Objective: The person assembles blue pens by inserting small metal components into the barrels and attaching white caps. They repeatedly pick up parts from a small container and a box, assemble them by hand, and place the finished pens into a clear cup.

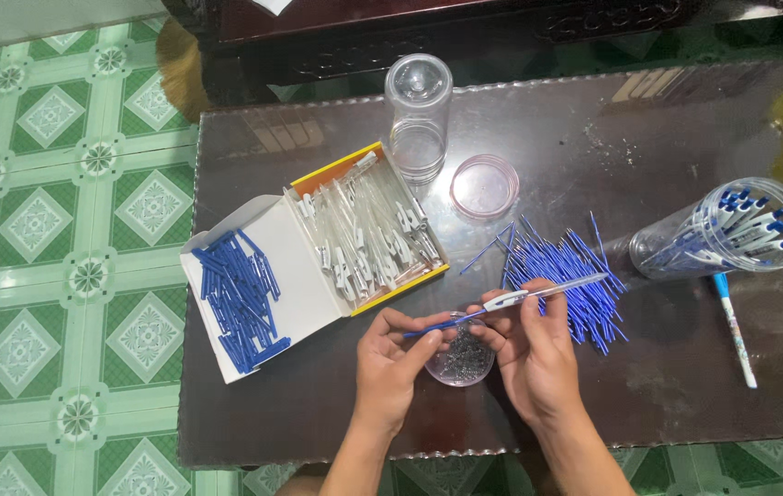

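My left hand (398, 361) pinches the blue tip end of a thin ink refill (437, 323). My right hand (529, 344) holds a clear pen barrel (552, 289) with a white clip, and the refill runs into it. Both hands hover over a small clear cup (461, 354) of tiny metal parts. A pile of blue refills (561, 271) lies just beyond my right hand.
An open box holds clear pen barrels (368, 230) on the right and blue caps (240, 294) on its white lid. A tall clear jar (417, 115), a pink lid (484, 186), a jar of finished pens (731, 230) and a loose pen (734, 326) rest on the dark table (667, 138).
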